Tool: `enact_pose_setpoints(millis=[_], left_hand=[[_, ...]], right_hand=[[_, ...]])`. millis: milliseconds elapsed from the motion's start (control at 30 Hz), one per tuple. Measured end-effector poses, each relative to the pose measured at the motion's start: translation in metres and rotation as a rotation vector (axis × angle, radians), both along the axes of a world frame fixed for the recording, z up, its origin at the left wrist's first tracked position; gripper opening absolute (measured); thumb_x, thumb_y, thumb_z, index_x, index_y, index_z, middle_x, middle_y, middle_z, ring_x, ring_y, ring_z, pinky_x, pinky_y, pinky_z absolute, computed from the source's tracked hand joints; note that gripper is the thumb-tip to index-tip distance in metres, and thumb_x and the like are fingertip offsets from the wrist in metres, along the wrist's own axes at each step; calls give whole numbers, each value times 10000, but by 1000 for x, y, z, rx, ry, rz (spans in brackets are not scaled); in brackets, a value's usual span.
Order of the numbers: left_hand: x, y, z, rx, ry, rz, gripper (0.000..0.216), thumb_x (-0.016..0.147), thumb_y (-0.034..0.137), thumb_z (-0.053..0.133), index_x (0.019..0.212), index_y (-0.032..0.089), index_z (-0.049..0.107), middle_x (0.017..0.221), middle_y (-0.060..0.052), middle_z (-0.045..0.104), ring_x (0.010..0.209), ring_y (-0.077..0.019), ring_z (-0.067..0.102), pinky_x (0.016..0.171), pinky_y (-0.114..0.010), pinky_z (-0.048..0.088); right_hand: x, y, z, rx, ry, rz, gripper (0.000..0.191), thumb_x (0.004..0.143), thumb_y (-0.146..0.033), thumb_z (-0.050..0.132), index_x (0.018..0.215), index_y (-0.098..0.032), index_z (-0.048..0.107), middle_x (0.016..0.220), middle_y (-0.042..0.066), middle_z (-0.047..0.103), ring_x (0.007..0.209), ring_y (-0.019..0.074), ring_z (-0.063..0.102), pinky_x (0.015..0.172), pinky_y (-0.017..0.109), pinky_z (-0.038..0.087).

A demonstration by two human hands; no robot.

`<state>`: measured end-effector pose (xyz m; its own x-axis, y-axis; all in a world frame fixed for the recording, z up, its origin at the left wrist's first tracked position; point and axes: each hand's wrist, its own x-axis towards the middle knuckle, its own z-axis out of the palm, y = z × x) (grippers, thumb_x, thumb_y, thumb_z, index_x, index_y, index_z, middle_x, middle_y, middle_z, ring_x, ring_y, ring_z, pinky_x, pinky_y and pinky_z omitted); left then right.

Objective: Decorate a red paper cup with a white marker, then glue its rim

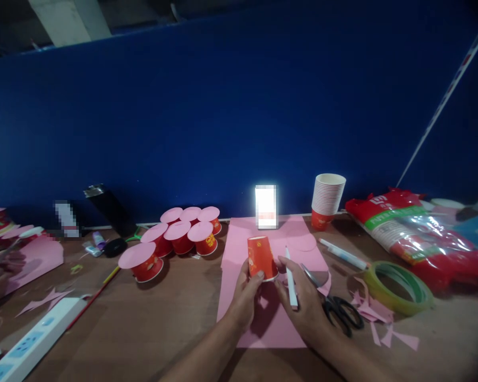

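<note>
My left hand [245,298] is closed round the side of a red paper cup [262,257], held bottom-up above pink paper sheets [239,313]. A white marker pen [291,281] rests in the fingers of my right hand [302,294], whose fingertips are close to the cup's lower right edge; whether they touch it I cannot tell. Scissors [340,313] with black handles lie just right of that hand, the blades partly hidden. To the left stand several upturned red cups [147,269] topped with pink paper discs [137,255].
A stack of paper cups [329,196], a blurred bright screen [266,207], a red plastic package [406,228] and a tape roll [398,289] surround the work. Pink scraps [376,313] lie at right. A power strip [35,339] and another person's hand [0,276] are at left.
</note>
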<state>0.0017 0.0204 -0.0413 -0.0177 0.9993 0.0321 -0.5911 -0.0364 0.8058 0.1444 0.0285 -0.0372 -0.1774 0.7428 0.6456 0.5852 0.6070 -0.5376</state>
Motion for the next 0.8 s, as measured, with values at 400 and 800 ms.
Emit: enact_pose_setpoints(millis=[400,800], left_hand=[[1,0,1,-34,0,24,490,783,262,696,1241,213,531,1143,-82,698,1056,-224,647,968,-363,448],[2,-2,5,-52,68,77,385,809,265,673,1175,219,560,1099,-63,690,1022,-201,636,952,-333,440]], right_hand=[[0,-1,1,-19,26,19,332,940,-269,509,1262,-191,478,1159,133,652,1059,256,639,890,444,552],[0,-2,-2,44,196,-16,340,968,-230,427,1302,-199,484,1133,106,660,1048,234,646,925,451,535]])
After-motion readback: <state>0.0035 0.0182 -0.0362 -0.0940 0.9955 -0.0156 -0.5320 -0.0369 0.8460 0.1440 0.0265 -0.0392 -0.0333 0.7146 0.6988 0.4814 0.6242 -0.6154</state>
